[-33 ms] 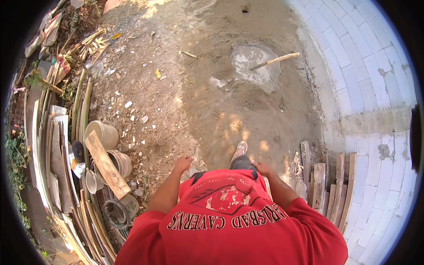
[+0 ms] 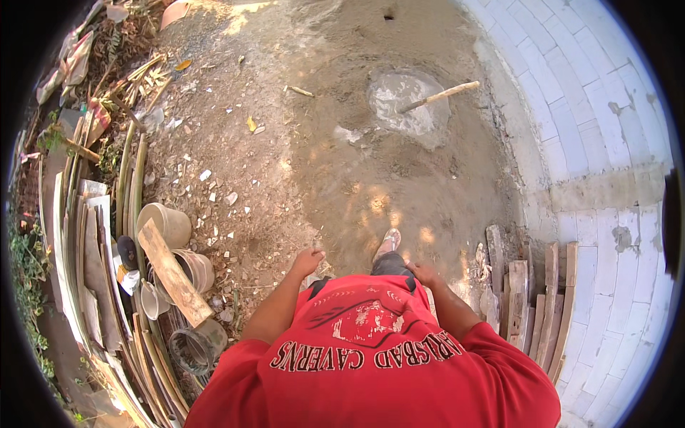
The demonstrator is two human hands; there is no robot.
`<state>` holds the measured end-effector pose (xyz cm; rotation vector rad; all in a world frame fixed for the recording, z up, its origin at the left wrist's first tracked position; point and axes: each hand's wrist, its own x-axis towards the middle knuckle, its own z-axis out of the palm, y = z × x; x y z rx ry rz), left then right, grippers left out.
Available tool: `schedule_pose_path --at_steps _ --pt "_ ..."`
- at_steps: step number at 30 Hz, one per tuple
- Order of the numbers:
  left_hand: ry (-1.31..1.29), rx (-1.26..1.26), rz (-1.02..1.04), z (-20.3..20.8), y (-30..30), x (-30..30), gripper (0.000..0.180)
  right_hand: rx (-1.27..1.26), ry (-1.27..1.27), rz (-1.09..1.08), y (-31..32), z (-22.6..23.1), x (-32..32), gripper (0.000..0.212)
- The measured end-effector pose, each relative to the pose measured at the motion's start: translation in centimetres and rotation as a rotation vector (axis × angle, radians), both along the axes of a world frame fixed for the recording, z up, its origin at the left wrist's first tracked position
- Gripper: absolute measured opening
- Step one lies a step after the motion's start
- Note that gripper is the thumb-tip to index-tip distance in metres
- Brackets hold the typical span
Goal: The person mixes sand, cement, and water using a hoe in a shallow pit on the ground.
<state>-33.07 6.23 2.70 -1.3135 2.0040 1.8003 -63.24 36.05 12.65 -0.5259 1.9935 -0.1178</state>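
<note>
My left hand (image 2: 308, 262) hangs out in front of my left hip, above the rubble-strewn ground. Its fingers are loosely bent and I see nothing in them. Close against my right thigh is my right hand (image 2: 422, 273), beside the dark shorts (image 2: 391, 265); its fingers are mostly hidden. One foot in a light sandal (image 2: 387, 244) shows ahead of me on the damp ground. Farther off, a wooden handle (image 2: 446, 95) slants out of a puddle of wet grey cement mix (image 2: 407, 89).
A pale block wall (image 2: 599, 257) runs along the right, with upright wooden boards (image 2: 517, 299) by it. To the left lie long planks and poles (image 2: 93, 278), several buckets (image 2: 168, 222) and a loose board (image 2: 173, 271) across them. Stone chips litter the dirt (image 2: 232, 198).
My left hand has shifted slightly right and up. The ground and the handle have slid slightly left in view. My right hand stays by my thigh.
</note>
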Motion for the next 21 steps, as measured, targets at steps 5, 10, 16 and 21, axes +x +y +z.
schedule_pose_path --at_steps 5,10,16,21 --pt "0.097 -0.003 -0.424 5.4 0.8 -16.5 0.048 -0.137 0.055 -0.178 3.0 -6.8 -4.7 0.082" --pt "-0.433 -0.351 -0.519 3.5 -1.5 -20.6 0.051 -0.232 0.103 -0.386 8.8 -5.8 -15.2 0.054" --pt "-0.425 -0.007 -0.132 4.7 -3.2 -30.7 0.056 -0.235 0.171 -0.410 12.0 -5.5 -25.9 0.048" --pt "-0.359 -0.071 -0.226 2.2 -5.7 -41.8 0.058 -0.483 0.239 -0.306 -0.7 -3.0 -39.0 0.041"
